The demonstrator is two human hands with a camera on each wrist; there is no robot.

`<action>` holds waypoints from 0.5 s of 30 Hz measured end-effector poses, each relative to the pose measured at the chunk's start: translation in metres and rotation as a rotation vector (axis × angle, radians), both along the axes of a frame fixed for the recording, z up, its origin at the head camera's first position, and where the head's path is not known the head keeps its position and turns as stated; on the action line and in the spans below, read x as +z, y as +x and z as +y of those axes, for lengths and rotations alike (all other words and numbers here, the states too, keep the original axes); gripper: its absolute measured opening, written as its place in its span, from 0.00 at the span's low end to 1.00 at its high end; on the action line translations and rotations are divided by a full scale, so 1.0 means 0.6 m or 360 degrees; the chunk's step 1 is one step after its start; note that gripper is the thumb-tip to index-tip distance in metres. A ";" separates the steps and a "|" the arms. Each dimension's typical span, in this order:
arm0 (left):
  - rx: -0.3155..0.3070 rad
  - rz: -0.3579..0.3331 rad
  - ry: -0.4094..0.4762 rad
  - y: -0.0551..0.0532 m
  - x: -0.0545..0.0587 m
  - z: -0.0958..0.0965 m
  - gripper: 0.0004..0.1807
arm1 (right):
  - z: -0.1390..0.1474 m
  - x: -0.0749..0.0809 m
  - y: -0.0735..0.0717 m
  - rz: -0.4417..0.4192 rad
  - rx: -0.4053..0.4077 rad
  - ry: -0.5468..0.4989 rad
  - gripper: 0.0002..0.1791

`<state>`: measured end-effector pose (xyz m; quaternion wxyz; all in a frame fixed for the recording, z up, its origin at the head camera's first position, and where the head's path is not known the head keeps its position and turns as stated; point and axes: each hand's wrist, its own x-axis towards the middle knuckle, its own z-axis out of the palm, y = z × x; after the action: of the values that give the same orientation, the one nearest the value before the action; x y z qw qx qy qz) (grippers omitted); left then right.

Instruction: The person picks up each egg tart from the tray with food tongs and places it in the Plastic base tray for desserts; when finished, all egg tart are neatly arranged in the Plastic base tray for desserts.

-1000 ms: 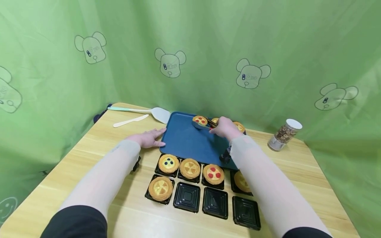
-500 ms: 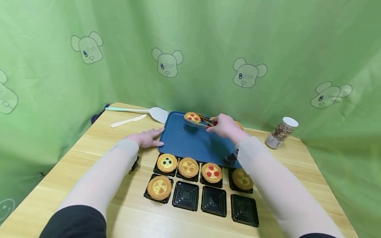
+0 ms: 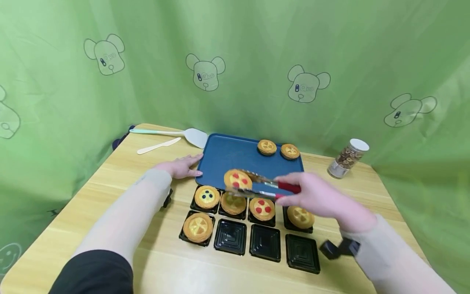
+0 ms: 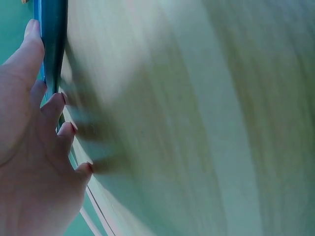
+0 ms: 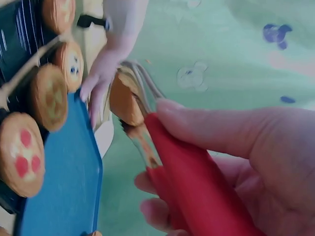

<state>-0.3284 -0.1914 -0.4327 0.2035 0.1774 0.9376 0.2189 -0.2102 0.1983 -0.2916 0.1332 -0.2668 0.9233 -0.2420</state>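
Here, a person's right hand [image 3: 316, 195] grips red-handled tongs [image 3: 288, 187] that hold a red-dotted tart [image 3: 233, 178] over the near edge of a blue tray [image 3: 229, 151], while the left hand [image 3: 179, 168], its fingers spread, touches the tray's left edge.

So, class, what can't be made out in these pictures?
Head: any print on the label of the white-lidded jar, too small.
Head: tips of the red-handled tongs, blurred.
Left wrist: the rest of the blue tray, cut off by the top edge.
Right wrist: the held red-topped tart's topping, hidden by its own crust.
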 end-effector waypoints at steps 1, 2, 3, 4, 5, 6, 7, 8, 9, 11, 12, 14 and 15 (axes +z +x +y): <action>-0.0004 0.0002 0.0006 0.000 0.000 0.000 0.46 | 0.005 0.001 0.015 -0.0012 0.0015 0.0002 0.36; -0.0004 0.0010 0.0006 -0.001 -0.001 0.000 0.46 | 0.010 -0.001 0.029 -0.0018 0.0024 0.0009 0.36; -0.0001 0.0014 0.0012 -0.002 -0.001 0.000 0.46 | 0.014 -0.003 0.042 -0.0012 0.0034 0.0019 0.36; 0.0003 0.0018 0.0018 -0.003 -0.001 0.000 0.46 | 0.017 -0.007 0.054 0.0003 0.0046 0.0032 0.36; 0.0004 0.0024 0.0020 -0.004 -0.001 0.000 0.46 | 0.019 -0.013 0.063 0.0019 0.0049 0.0052 0.35; 0.0006 0.0025 0.0020 -0.004 -0.001 -0.001 0.46 | 0.021 -0.021 0.072 0.0058 0.0066 0.0078 0.34; 0.0006 0.0019 0.0022 -0.005 -0.001 -0.001 0.46 | 0.023 -0.030 0.080 0.0062 0.0071 0.0084 0.34; 0.0008 0.0010 0.0022 -0.005 0.000 -0.001 0.46 | 0.025 -0.039 0.087 0.0067 0.0070 0.0093 0.33; 0.0007 -0.0001 0.0026 -0.004 0.001 -0.001 0.46 | 0.026 -0.049 0.094 0.0082 0.0072 0.0105 0.33; 0.0011 -0.0020 0.0019 -0.003 0.002 0.000 0.46 | 0.028 -0.069 0.106 0.0088 0.0069 0.0113 0.32; 0.0011 -0.0027 0.0019 -0.003 0.002 0.000 0.46 | 0.028 -0.078 0.111 0.0101 0.0075 0.0110 0.32; 0.0020 -0.0032 0.0019 -0.001 0.001 0.001 0.45 | 0.027 -0.094 0.119 0.0140 0.0077 0.0107 0.31; 0.0017 -0.0034 0.0016 -0.001 0.000 0.002 0.45 | 0.026 -0.101 0.123 0.0156 0.0076 0.0109 0.31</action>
<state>-0.3288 -0.1905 -0.4330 0.2115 0.1710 0.9352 0.2268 -0.1365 0.2141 -0.3521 0.1027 -0.2957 0.9298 -0.1938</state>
